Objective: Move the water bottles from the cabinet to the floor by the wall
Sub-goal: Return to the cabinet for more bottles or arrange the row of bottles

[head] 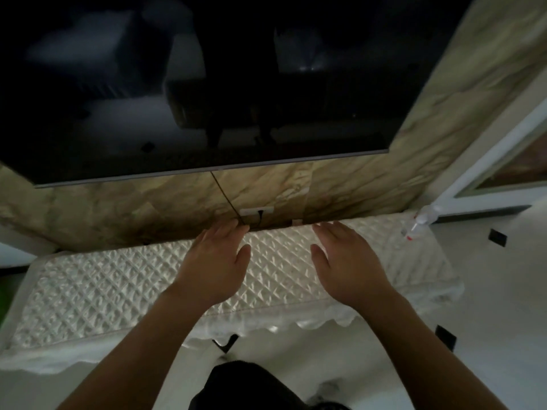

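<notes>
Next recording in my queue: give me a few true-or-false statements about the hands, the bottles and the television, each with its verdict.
1. Both hands hold nothing. True: the left hand and right hand are open above the quilted cover.
2. The water bottles are at the cabinet's left end. False: they are at its right end.
3. The television shows a bright picture. False: its screen is dark.
4. A dark cable hangs below the television against the marble wall. True.

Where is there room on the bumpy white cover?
The quilted cover is bare from its left end to the left hand, and between the hands. Its right end, beyond the right hand, is crowded with water bottles.
</notes>
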Available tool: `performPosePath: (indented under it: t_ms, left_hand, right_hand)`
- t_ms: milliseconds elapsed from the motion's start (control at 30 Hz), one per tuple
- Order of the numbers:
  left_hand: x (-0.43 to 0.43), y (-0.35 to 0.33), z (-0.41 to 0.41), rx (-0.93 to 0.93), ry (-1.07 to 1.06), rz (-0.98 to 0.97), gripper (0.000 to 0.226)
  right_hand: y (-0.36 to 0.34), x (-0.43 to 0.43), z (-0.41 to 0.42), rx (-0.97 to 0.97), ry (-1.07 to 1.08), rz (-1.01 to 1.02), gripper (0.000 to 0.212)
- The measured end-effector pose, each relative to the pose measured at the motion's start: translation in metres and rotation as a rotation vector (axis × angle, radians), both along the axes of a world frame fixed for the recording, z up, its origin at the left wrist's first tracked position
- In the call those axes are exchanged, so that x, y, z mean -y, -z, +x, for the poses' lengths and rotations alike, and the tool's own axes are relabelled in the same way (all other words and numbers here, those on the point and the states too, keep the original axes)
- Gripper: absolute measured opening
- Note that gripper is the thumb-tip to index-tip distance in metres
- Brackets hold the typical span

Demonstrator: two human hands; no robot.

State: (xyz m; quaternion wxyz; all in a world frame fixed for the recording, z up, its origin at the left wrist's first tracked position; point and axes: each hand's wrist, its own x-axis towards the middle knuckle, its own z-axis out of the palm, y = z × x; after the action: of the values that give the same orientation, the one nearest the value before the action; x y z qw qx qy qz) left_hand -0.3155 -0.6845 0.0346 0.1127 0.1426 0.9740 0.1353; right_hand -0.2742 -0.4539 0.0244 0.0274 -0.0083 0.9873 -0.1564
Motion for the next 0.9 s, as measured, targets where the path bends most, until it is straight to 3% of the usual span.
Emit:
performPosePath:
  t_ms: [367,567,767,900]
  left_hand:
    - [-0.143,-0.003,0.038,-0.006,0.017,0.042,0.058]
    - [-0.200,0.007,0.030,0.051,0.069,0.070,0.059]
    - [-0.262,0.025,0.009,0.082,0.111,0.079,0.055]
    - [-0.305,0.033,-0.012,0.064,0.122,0.075,0.057]
  right_hand:
    - [-0.013,-0.149,0.045,0.004,0.024,-0.002,0.067]
    - [-0.014,-0.200,0.057,0.077,0.103,0.004,0.050]
    - [-0.001,-0.260,0.053,0.096,0.171,0.038,0.064]
    - [0.005,-0.303,0.032,0.083,0.179,0.045,0.060]
